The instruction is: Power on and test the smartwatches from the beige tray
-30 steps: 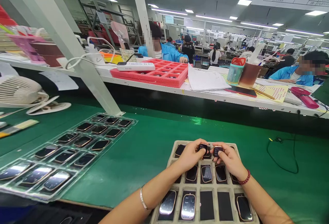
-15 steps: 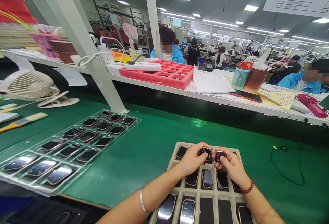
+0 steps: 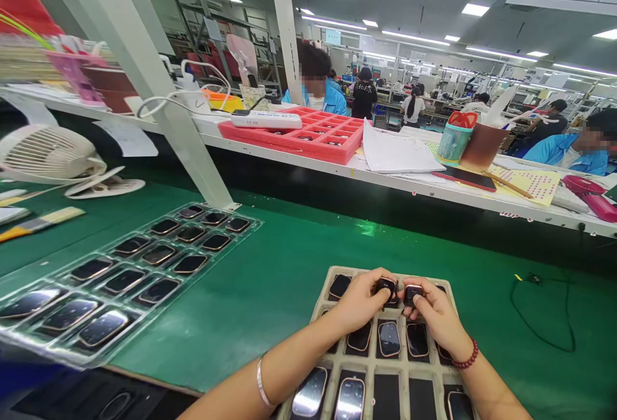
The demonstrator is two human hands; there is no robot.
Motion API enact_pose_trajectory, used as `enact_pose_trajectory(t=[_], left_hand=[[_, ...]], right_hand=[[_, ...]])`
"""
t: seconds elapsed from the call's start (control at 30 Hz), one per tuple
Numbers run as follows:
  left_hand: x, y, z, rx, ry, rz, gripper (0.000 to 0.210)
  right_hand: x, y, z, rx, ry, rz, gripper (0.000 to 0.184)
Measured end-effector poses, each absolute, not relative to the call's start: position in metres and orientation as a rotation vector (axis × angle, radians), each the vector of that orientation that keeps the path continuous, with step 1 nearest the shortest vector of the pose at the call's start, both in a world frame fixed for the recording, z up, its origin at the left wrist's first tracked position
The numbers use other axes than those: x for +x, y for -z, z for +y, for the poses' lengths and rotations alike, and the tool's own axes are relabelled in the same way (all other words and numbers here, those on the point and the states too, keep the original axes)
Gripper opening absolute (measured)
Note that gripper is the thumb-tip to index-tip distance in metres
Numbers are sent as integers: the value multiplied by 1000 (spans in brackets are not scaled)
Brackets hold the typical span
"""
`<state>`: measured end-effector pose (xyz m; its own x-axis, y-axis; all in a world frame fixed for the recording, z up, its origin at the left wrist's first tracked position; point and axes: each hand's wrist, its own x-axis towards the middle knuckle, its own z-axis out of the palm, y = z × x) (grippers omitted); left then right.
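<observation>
My left hand (image 3: 365,299) grips a smartwatch body (image 3: 388,285) with a dark screen, its thumb across the face. Close beside it, my right hand (image 3: 438,317) pinches a second smartwatch body (image 3: 413,291), thumb at its lower edge. Both are held over the far row of a beige compartment tray (image 3: 403,363). Several rose-gold-rimmed watches lie in its pockets, among them one with a glossy face (image 3: 388,339). Two front-row pockets show only black lining (image 3: 386,397). The fingers under both held watches are partly hidden.
At left, a clear plastic tray (image 3: 161,318) holds several watches on the green bench (image 3: 241,304). A white fan (image 3: 48,153), a brush (image 3: 43,222) and a slanted post (image 3: 193,130) stand beyond. A raised shelf carries a red foam tray (image 3: 332,153). A black cable (image 3: 513,307) lies right.
Both hands keep hold of their watches in nearly the same place. The text lit on the right watch's screen is no longer readable. The view has shifted slightly.
</observation>
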<state>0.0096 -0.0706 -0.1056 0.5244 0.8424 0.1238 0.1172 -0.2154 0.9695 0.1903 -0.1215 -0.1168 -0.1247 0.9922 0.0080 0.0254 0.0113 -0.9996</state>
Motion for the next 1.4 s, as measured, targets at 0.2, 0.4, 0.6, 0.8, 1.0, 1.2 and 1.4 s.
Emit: enact_pose_trajectory(t=[0.2, 0.4, 0.6, 0.8, 1.0, 1.2, 1.4], left_hand=[[10, 106, -71, 1654, -832, 783, 36], [10, 105, -69, 1590, -844, 781, 24], [11, 102, -71, 1531, -841, 774, 27], [11, 103, -72, 1456, -844, 760, 35], [10, 105, -71, 1494, -797, 798, 47], [10, 104, -70, 1485, -835, 796, 36], [10, 104, -70, 1495, -812, 772, 36]], right_hand=[[190, 116, -123, -1128, -1266, -1330, 34], [190, 115, -124, -1133, -1258, -1371, 35], [190, 114, -123, -1141, -1266, -1355, 35], [189, 112, -124, -1141, -1272, -1355, 35], [190, 113, -123, -1133, -1291, -1331, 33], [189, 114, -125, -1146, -1303, -1361, 39], [190, 112, -124, -1119, -1300, -1380, 36]])
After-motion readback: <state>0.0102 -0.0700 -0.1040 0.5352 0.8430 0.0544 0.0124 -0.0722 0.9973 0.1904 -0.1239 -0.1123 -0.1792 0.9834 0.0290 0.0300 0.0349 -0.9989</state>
